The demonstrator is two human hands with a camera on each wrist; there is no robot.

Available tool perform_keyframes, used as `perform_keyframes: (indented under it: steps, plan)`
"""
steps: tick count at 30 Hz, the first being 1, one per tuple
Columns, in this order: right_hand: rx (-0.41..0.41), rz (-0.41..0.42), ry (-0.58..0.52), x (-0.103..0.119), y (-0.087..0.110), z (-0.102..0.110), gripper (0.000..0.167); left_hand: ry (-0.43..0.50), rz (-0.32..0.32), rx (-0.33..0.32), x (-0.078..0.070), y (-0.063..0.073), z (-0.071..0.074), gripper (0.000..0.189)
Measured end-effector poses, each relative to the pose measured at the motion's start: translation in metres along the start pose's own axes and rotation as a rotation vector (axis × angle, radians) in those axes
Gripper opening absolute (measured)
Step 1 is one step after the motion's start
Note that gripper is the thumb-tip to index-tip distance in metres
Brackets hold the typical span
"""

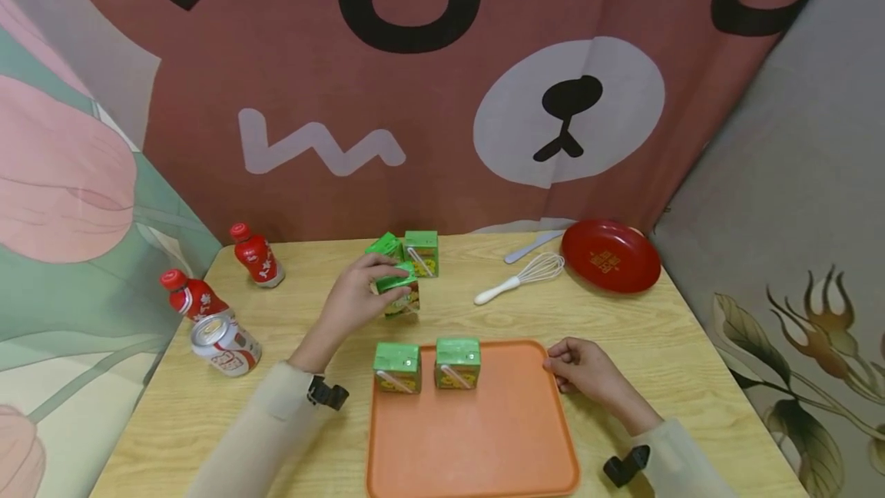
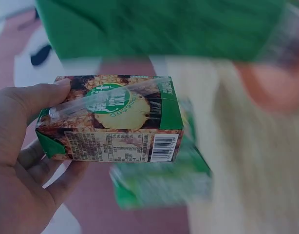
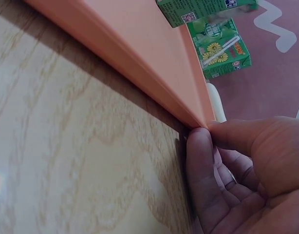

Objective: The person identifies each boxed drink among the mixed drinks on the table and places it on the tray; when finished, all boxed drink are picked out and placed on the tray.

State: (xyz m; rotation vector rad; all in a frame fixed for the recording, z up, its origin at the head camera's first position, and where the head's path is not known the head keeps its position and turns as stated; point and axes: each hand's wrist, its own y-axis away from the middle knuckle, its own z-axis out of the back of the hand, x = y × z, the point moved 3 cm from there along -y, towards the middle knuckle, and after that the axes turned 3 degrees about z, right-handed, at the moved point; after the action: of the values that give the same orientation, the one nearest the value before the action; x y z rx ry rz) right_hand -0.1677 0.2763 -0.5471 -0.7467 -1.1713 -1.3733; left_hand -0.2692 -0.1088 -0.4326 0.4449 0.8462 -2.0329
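My left hand (image 1: 356,294) grips a green juice box (image 2: 115,119) by its sides, thumb on one side and fingers on the other. Its printed side shows a pineapple slice, a wrapped straw and a barcode. Behind it are two more green juice boxes, one upright (image 1: 422,253) and one tilted (image 1: 386,246). Between thumb and forefinger, my right hand (image 1: 588,371) pinches the far right corner of the orange tray (image 1: 477,444). Two juice boxes stand along the tray's far edge, one at its left corner (image 1: 397,368) and another (image 1: 457,363) beside it.
At the left stand a silver-topped can (image 1: 227,344) and two red bottles, one behind the can (image 1: 193,295) and one farther back (image 1: 258,256). A white whisk (image 1: 522,279), a knife (image 1: 532,247) and a red plate (image 1: 611,257) lie at the back right, near the fabric backdrop.
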Motion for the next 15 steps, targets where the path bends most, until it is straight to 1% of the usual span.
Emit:
perform_keyframes:
  steps: [4, 7, 11, 15]
  plan:
    - [-0.008, -0.006, 0.01, 0.001, 0.0, -0.001, 0.022, 0.03, -0.13, 0.021, -0.036, -0.016, -0.009, 0.019]
    - [-0.007, 0.002, 0.02, 0.001, 0.0, -0.002, 0.023, 0.058, -0.197, 0.062, -0.062, -0.024, -0.019, 0.02]
    - [-0.01, -0.002, 0.021, -0.001, 0.0, -0.001, 0.022, 0.096, -0.239, 0.137, -0.092, -0.031, -0.035, 0.022]
    - [-0.013, -0.004, 0.024, -0.002, -0.001, -0.001, 0.021, 0.089, -0.254, 0.199, -0.115, -0.035, -0.052, 0.021]
